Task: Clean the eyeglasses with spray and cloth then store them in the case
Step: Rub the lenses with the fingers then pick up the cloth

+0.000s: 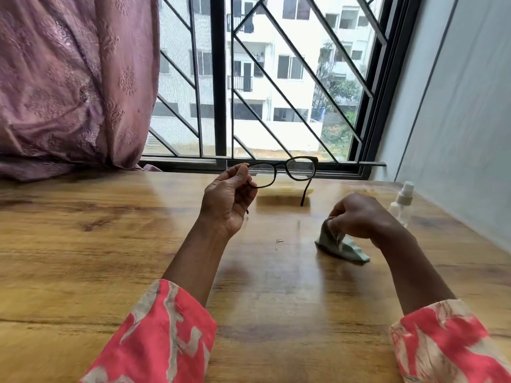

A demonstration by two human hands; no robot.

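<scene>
Dark-framed eyeglasses (pixel 287 170) are held up above the wooden table (pixel 110 244), with one temple hanging down on the right. My left hand (pixel 229 200) pinches them at the left end of the frame. My right hand (pixel 356 217) grips a pale green cloth (pixel 345 248), whose lower part lies on the table. A small clear spray bottle (pixel 401 203) with a white top stands just right of my right hand. A flat yellowish object (pixel 282 191), possibly the case, lies on the table behind the glasses.
A barred window (pixel 249 78) runs along the table's far edge. A mauve curtain (pixel 69 78) hangs at the back left. A grey wall (pixel 456 120) bounds the right side. A tiny scrap (pixel 279 241) lies mid-table.
</scene>
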